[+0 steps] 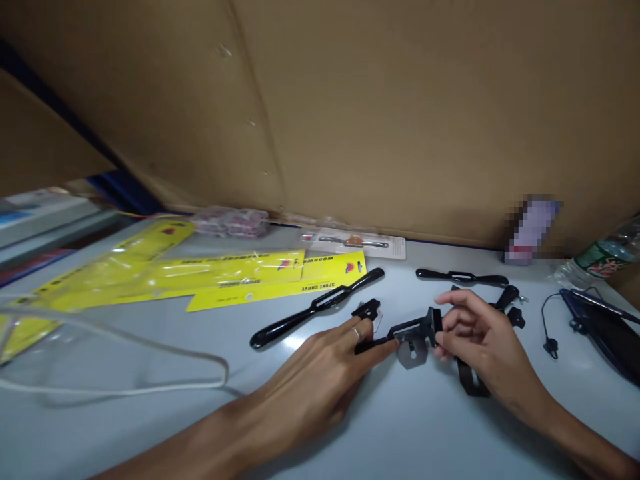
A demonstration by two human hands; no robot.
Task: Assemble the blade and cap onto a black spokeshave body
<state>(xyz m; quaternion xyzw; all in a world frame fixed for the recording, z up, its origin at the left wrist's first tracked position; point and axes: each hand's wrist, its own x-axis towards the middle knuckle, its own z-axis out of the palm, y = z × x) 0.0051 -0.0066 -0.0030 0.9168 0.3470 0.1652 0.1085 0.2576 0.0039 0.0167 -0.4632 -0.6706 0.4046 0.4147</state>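
Note:
My left hand [330,363] is closed around the near end of a black spokeshave body [405,328], its index finger pressed along it. A grey metal blade [413,355] with a keyhole slot sits against that body. At the other end, my right hand [483,343] pinches a small black metal piece [435,325] between thumb and fingers. Just past my left fingers lies a black clamp piece [367,311]. Under and behind my right hand are more black parts, including a slotted piece [473,380], partly covered.
Black spokeshave bodies lie to the left [320,307] and at the back [461,277]. Yellow printed cards [270,283] and a white packaged card [395,247] cover the back left. A bottle [603,257], earphones [551,347] and a dark device [605,333] are at right. A white cable [150,388] loops left.

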